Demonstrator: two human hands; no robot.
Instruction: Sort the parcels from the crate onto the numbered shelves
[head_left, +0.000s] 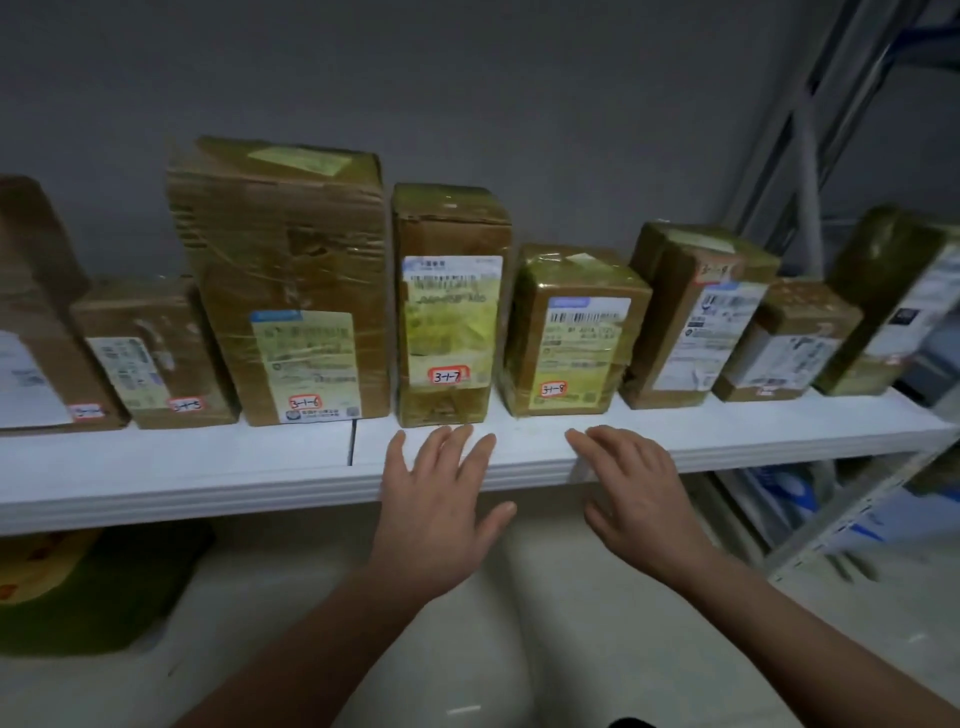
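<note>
A row of taped brown cardboard parcels stands on a white shelf (182, 467). Their red-edged stickers read 3-1-5 (156, 353), 3-1-6 (291, 270), 3-1-7 (449, 306) and 3-1-8 (569, 332). My left hand (441, 499) is spread flat with straight fingers just in front of the 3-1-7 parcel, apart from it and holding nothing. My right hand (634, 493) hovers with straight fingers over the shelf's front edge, below the 3-1-8 parcel, also holding nothing.
More parcels continue along the shelf to the right (696, 317) and left (36, 322). A grey metal rack upright (810, 171) stands at the right. Under the shelf sit a green and yellow object (88, 587) and blue-white packages (800, 493).
</note>
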